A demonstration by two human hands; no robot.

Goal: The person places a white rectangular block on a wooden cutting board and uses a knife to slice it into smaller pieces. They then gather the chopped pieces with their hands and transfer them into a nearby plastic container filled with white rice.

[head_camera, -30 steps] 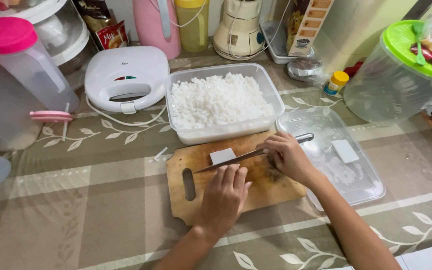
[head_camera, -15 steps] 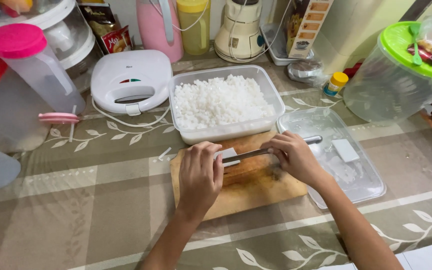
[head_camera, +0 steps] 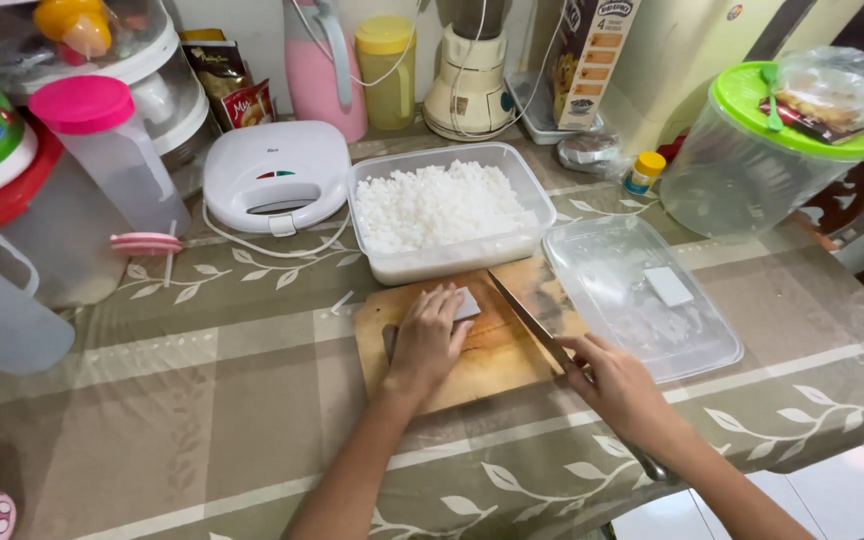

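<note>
A wooden cutting board (head_camera: 500, 352) lies on the table in front of a clear tub of small white cubes (head_camera: 442, 205). My left hand (head_camera: 428, 338) rests flat on the board, fingers over a small white block (head_camera: 466, 303). My right hand (head_camera: 620, 384) grips the handle of a long knife (head_camera: 528, 318), whose blade angles up and left across the board, its tip just right of the white block.
A clear lid (head_camera: 640, 297) with one white piece lies right of the board. Behind stand a white sandwich maker (head_camera: 274, 176), a pink-lidded jug (head_camera: 112, 150), a blender, and a large green-lidded container (head_camera: 764, 150). The table edge runs close at front right.
My left hand has settled flat over the white block. My right hand has drawn back toward me, swinging the knife from lying crosswise to pointing diagonally away.
</note>
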